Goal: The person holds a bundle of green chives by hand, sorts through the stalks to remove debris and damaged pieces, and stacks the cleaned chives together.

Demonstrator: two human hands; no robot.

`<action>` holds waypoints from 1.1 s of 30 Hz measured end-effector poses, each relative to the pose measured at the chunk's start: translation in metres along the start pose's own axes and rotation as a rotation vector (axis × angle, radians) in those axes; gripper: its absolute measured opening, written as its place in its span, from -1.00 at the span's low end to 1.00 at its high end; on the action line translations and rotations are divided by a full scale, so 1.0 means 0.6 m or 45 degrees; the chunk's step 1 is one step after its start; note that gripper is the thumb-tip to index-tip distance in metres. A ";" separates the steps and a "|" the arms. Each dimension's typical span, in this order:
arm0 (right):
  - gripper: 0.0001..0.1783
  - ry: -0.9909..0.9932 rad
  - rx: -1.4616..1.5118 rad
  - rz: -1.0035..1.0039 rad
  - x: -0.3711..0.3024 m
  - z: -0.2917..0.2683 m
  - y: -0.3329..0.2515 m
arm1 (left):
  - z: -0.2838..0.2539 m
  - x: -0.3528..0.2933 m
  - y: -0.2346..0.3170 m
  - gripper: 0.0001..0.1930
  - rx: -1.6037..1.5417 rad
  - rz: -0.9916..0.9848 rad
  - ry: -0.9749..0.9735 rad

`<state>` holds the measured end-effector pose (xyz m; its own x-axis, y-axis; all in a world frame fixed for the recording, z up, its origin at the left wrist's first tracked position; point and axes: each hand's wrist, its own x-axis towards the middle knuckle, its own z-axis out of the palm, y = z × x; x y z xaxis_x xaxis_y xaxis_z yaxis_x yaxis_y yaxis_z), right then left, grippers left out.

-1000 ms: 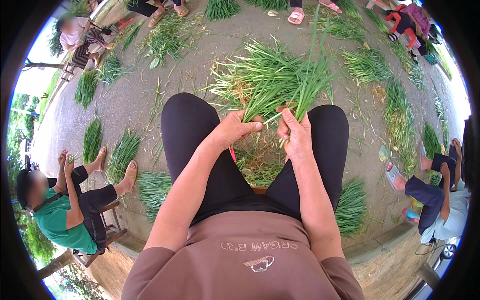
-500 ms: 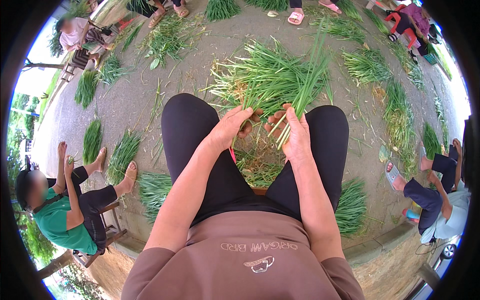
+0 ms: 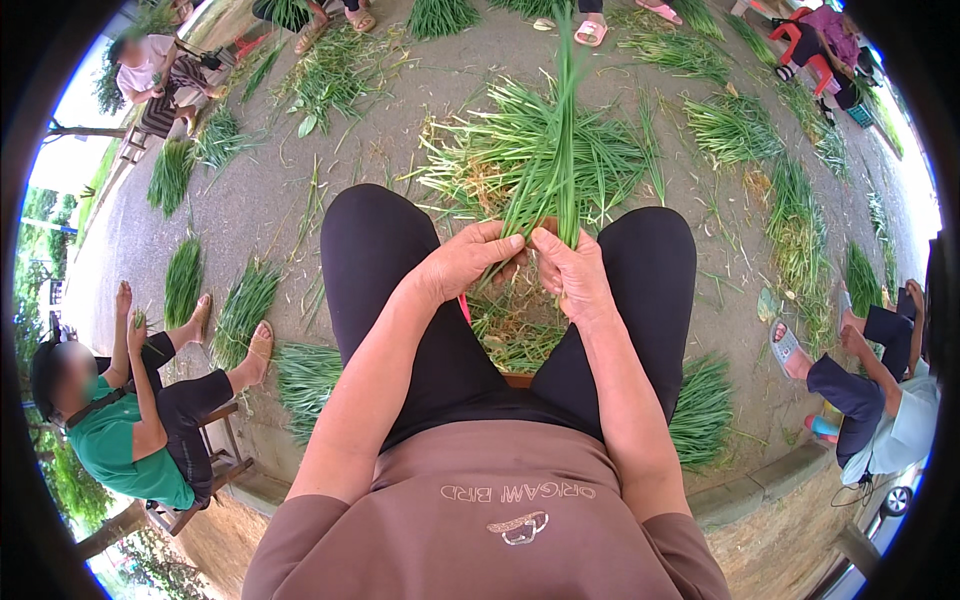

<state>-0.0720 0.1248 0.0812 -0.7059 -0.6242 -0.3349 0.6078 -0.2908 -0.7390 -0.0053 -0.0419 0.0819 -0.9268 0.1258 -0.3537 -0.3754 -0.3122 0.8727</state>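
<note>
In front of my knees, my left hand (image 3: 466, 262) is closed, thumb on top, around a few long green chives. My right hand (image 3: 576, 274) pinches a thicker bunch of chives (image 3: 567, 185) near its lower ends, the blades pointing up and away from me. The two hands are close together, thumbs almost side by side. Just beyond them a loose heap of chives (image 3: 470, 160) lies on the ground, with pale stems toward the left. Between my thighs there are dry yellowish trimmings (image 3: 515, 335). The curled fingers of both hands are partly hidden.
Chive bundles lie beside me at the left (image 3: 308, 385) and at the right (image 3: 702, 415). A seated person in a green shirt (image 3: 135, 445) is at the left, another in light blue (image 3: 895, 430) at the right. More people and bundles are farther off.
My right hand has moved left toward the left one, and its bunch of chives has swung from leaning right to upright. Its fingers have closed more tightly. The left hand has barely moved.
</note>
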 end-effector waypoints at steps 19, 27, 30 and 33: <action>-0.75 0.000 0.055 -0.069 0.002 -0.003 0.005 | 0.003 -0.003 0.000 -0.74 0.062 -0.002 0.013; -0.82 0.314 0.225 -0.311 0.008 0.008 -0.001 | 0.002 -0.003 0.000 -0.75 -0.027 -0.093 0.139; -0.83 0.303 0.325 -0.293 0.006 0.003 -0.004 | -0.005 -0.003 -0.003 -0.73 -0.029 -0.088 0.169; -0.83 0.213 0.330 -0.277 0.010 -0.021 0.003 | 0.001 -0.002 0.001 -0.72 -0.037 -0.077 0.139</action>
<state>-0.0799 0.1294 0.0705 -0.8653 -0.4068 -0.2927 0.4936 -0.5909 -0.6381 -0.0046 -0.0420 0.0831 -0.8964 0.0425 -0.4412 -0.4289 -0.3342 0.8392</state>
